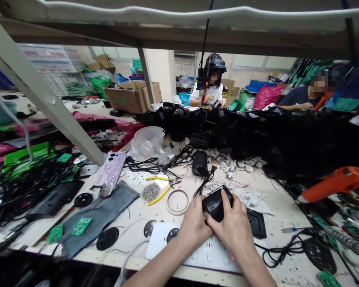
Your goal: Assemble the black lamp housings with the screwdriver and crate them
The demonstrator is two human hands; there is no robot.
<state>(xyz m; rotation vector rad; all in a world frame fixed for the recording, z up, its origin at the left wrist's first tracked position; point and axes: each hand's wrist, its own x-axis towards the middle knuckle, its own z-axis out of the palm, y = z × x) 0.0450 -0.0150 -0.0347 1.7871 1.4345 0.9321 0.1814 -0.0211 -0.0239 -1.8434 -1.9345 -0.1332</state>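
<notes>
A black plastic device housing [217,204] is gripped between both of my hands, above a white power strip [157,242]. My left hand [195,220] closes around its left side, and my right hand [233,218] has its fingers over the top and right side. A black cord [204,184] lies just behind the left hand; I cannot tell whether it joins the housing. To the right of my right hand lies a flat black rectangular cover [257,224]. A similar black housing [200,162] stands farther back. On the left are a tape roll [169,201] and yellow-handled cutters [160,196].
An orange glue gun [335,185] juts in at the right. Small screws [151,192], a phone [111,168], a denim cloth [106,217] and green circuit boards [81,226] lie left. A dark heap [287,139] spans the back. Two people [208,92] sit beyond.
</notes>
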